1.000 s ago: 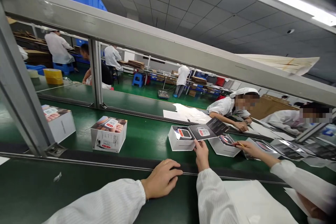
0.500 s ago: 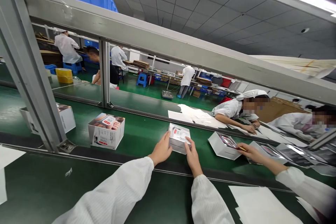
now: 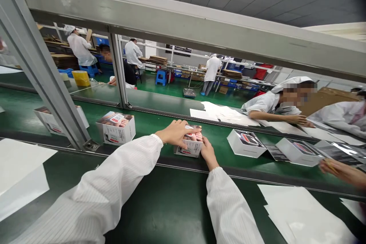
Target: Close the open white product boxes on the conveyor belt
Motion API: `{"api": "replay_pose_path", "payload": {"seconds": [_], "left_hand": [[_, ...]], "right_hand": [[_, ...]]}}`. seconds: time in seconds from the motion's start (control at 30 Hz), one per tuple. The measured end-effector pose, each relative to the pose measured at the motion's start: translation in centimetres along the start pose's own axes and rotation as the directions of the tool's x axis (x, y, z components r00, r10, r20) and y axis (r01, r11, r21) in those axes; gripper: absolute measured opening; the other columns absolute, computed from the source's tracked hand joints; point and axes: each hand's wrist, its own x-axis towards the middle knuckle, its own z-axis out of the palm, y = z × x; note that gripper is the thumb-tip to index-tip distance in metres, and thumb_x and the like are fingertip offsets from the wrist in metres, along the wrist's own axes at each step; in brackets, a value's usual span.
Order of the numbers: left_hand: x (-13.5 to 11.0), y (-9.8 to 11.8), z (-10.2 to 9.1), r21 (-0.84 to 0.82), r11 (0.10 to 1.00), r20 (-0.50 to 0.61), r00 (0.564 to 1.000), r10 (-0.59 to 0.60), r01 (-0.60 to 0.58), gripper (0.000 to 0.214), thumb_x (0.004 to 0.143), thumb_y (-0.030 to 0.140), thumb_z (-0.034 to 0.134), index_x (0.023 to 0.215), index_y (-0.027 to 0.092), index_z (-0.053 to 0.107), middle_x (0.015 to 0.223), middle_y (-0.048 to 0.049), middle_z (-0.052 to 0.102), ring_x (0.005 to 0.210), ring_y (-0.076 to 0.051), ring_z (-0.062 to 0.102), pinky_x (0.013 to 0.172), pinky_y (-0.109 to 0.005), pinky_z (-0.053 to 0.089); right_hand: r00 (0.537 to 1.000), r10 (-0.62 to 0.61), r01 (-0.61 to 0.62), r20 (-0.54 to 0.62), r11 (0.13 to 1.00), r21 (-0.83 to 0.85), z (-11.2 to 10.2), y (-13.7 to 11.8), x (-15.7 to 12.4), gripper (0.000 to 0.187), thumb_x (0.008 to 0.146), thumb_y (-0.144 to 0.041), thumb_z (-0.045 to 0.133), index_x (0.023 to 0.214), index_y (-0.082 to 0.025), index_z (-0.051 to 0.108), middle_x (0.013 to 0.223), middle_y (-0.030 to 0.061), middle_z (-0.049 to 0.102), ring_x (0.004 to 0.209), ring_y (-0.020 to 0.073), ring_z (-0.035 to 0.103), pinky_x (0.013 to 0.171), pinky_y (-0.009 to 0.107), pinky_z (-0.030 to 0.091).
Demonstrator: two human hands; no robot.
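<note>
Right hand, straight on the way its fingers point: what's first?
The white printed box held on the belt. The right hand's fingers look to be touching its side, so there's no free way, though depth is hard to judge from this view.

worktop: green conveyor belt [image 3: 148, 126]
belt, left: white printed boxes [image 3: 116, 129]
belt, centre: white printed box [image 3: 190, 150]
belt, right: open white boxes [image 3: 246, 143]
far belt: loose white sheets [image 3: 223, 114]
near worktop: white paper sheets [image 3: 297, 213]
</note>
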Motion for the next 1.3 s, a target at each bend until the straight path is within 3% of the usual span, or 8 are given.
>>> {"api": "replay_pose_path", "payload": {"seconds": [0.17, 0.3, 0.47, 0.53, 0.63, 0.73, 0.93, 1.3], "left_hand": [[0.1, -0.2, -0.5, 0.095, 0.993, 0.107, 0.991, -0.079, 0.069, 0.092, 0.075, 0.056, 0.075, 0.153, 0.04, 0.029, 0.118, -0.012, 0.053, 0.1, -0.032, 0.051, 0.089, -0.042, 0.037], [-0.4, -1.4, -1.1, 0.056, 0.998, 0.159, 0.986, -0.05, 0.042, 0.094, 0.073, 0.053, 0.077, 0.152, 0.043, 0.026, 0.12, -0.0108, 0.052, 0.103, -0.032, 0.052, 0.09, -0.04, 0.038], [-1.7, -3.1, -1.3, 0.019, 0.999, 0.144, 0.988, -0.051, 0.049, 0.092, 0.073, 0.051, 0.076, 0.152, 0.042, 0.029, 0.12, -0.0101, 0.055, 0.104, -0.033, 0.055, 0.09, -0.04, 0.039], [-2.3, -3.7, -1.3, -0.004, 0.998, 0.158, 0.985, -0.067, 0.069, 0.091, 0.074, 0.051, 0.075, 0.152, 0.041, 0.03, 0.124, -0.0107, 0.055, 0.108, -0.033, 0.055, 0.093, -0.042, 0.039], [-3.2, -3.8, -1.3, -0.004, 0.995, 0.149, 0.984, -0.099, 0.101, 0.092, 0.074, 0.056, 0.074, 0.153, 0.041, 0.028, 0.146, -0.0128, 0.042, 0.132, -0.04, 0.039, 0.105, -0.052, 0.03], [-4.0, -2.4, -1.4, 0.01, 0.993, 0.009, 0.993, -0.116, 0.116, 0.087, 0.079, 0.061, 0.069, 0.152, 0.038, 0.029, 0.158, -0.0115, 0.026, 0.144, -0.042, 0.019, 0.112, -0.06, 0.019], [-4.0, 3.4, -0.3, -0.079, 0.997, -0.264, 0.965, -0.009, -0.012, 0.061, 0.09, 0.042, 0.066, 0.146, 0.036, 0.043, 0.153, -0.0078, 0.038, 0.142, -0.035, 0.029, 0.114, -0.057, 0.024], [-1.4, 7.9, 3.7, -0.279, 0.949, -0.31, 0.949, 0.056, -0.147, 0.047, 0.091, 0.029, 0.063, 0.137, 0.031, 0.053, 0.141, -0.0083, 0.049, 0.133, -0.03, 0.04, 0.11, -0.049, 0.033]], "right_hand": [[0.998, 0.009, -0.002, 0.06, 0.994, -0.107, -2.7, -0.1, -1.5, 0.044, 0.081, -0.054, 0.054, 0.104, -0.023, 0.074, 0.102, 0.0061, 0.073, 0.094, 0.0258, 0.065, 0.088, 0.039, 0.048], [0.981, 0.02, -0.032, -0.193, 0.998, -0.058, -7.4, 1.8, -2.0, 0.044, 0.076, -0.052, 0.06, 0.106, -0.022, 0.074, 0.105, 0.007, 0.072, 0.096, 0.0257, 0.064, 0.082, 0.036, 0.049], [0.708, 0.221, -0.144, -0.671, 0.975, 0.17, -14.3, 4.5, 1.1, 0.046, 0.068, -0.048, 0.063, 0.101, -0.017, 0.07, 0.092, 0.007, 0.07, 0.087, 0.0236, 0.062, 0.074, 0.034, 0.051], [0.627, 0.287, -0.166, -0.724, 0.958, 0.236, -16.2, 5.1, 2.8, 0.042, 0.068, -0.049, 0.06, 0.093, -0.016, 0.068, 0.081, 0.0058, 0.066, 0.078, 0.023, 0.061, 0.067, 0.034, 0.051], [0.576, 0.348, -0.169, -0.74, 0.936, 0.309, -17.6, 5.4, 5.0, 0.037, 0.067, -0.052, 0.06, 0.081, -0.019, 0.063, 0.068, 0.0024, 0.06, 0.069, 0.0222, 0.058, 0.057, 0.034, 0.049], [0.611, 0.37, -0.133, -0.699, 0.919, 0.371, -17.8, 5.4, 6.4, 0.038, 0.061, -0.053, 0.067, 0.078, -0.019, 0.061, 0.066, 0.0006, 0.059, 0.067, 0.0204, 0.059, 0.055, 0.031, 0.049], [0.752, 0.284, -0.071, -0.595, 0.932, 0.356, -17.0, 5.1, 5.4, 0.04, 0.059, -0.054, 0.072, 0.074, -0.019, 0.061, 0.065, -0.0013, 0.06, 0.066, 0.0176, 0.058, 0.058, 0.029, 0.05], [0.903, 0.024, 0.041, -0.428, 0.989, 0.141, -14.9, 2.9, -0.5, 0.057, 0.075, -0.053, 0.059, 0.118, -0.017, 0.069, 0.103, 0.007, 0.071, 0.103, 0.0241, 0.061, 0.084, 0.032, 0.049]]}}
